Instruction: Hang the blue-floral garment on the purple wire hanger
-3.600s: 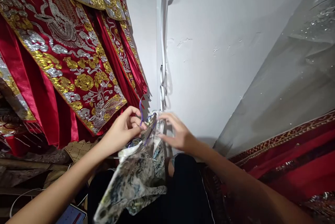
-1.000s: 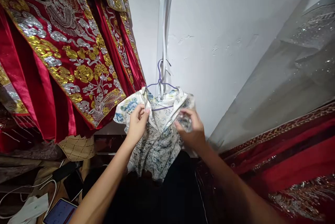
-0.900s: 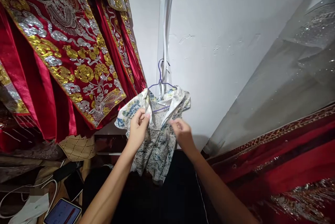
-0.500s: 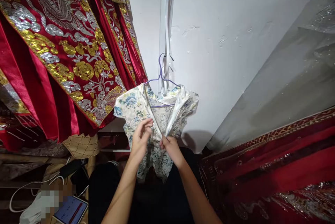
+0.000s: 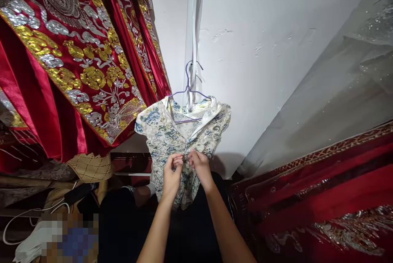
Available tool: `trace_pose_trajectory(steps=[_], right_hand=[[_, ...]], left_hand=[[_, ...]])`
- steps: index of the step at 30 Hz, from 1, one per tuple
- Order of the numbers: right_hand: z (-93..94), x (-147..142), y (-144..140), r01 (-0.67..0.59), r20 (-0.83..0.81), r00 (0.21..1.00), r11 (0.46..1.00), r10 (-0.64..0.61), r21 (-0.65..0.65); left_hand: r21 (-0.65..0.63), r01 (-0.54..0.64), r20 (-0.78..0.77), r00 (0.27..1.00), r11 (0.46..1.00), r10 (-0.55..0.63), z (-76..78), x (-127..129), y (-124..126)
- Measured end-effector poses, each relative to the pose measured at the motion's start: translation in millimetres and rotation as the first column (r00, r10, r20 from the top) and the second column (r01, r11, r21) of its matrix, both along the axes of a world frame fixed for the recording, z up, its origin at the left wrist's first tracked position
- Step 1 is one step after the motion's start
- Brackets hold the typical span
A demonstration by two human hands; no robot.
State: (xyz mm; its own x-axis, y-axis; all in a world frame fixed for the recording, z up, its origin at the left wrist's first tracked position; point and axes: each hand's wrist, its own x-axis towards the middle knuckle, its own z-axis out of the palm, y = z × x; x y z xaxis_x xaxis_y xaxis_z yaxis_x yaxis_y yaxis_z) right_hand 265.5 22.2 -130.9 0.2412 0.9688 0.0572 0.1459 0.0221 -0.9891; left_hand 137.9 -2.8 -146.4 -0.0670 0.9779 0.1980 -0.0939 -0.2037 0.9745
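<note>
A short-sleeved blouse (image 5: 159,130) with a blue, yellow and cream floral print hangs in front of me on a purple wire hanger (image 5: 188,80). Its collar falls open in a V, and below that the two front edges meet. My left hand (image 5: 172,173) is closed, fingers curled, with its fingertips at the front edge on the left. Thumb and fingers of my right hand (image 5: 199,165) pinch the opposite edge. Both hands are close together at the middle of the blouse. Any button between the fingertips is too small to make out.
Red costumes with gold and silver sequins (image 5: 92,78) hang at the left. More red embroidered cloth (image 5: 337,197) lies at the lower right beneath clear plastic sheeting (image 5: 310,119). Behind the blouse is a white wall (image 5: 251,17) with a white strap (image 5: 194,21). A white cable (image 5: 18,218) loops at lower left.
The blouse's front edges have come together, narrowing the neck opening. My right hand has shifted slightly up; my left moved right and down, its fingers now curled at the edge.
</note>
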Motion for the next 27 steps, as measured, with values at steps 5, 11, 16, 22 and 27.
trace_pose_trajectory(steps=[5,11,16,22,27], right_hand=[[2.5,6.8,50.5,0.012,0.145,0.989,0.997,-0.001,-0.075],[-14.6,5.6,38.5,-0.013,0.141,0.99,0.991,0.032,-0.132],[-12.5,1.3,12.8,-0.116,0.033,0.992,0.984,0.122,-0.138],[-2.0,-11.7,-31.7,-0.223,-0.087,0.972,0.972,0.216,-0.071],[43.4,-1.6,-26.0,-0.247,-0.126,0.96,0.968,0.249,0.032]], left_hand=[[-0.056,0.001,-0.029,1.0,0.998,-0.003,-19.3,-6.0,-9.8],[-0.073,-0.008,-0.083,0.997,0.997,0.002,-29.5,-5.5,-13.9],[-0.01,-0.032,-0.196,0.98,0.999,0.029,-24.6,-1.1,-5.6],[0.036,0.021,-0.301,0.954,0.999,-0.009,-12.6,7.2,-0.8],[0.049,0.07,-0.406,0.913,0.996,-0.044,-8.5,5.4,-11.8]])
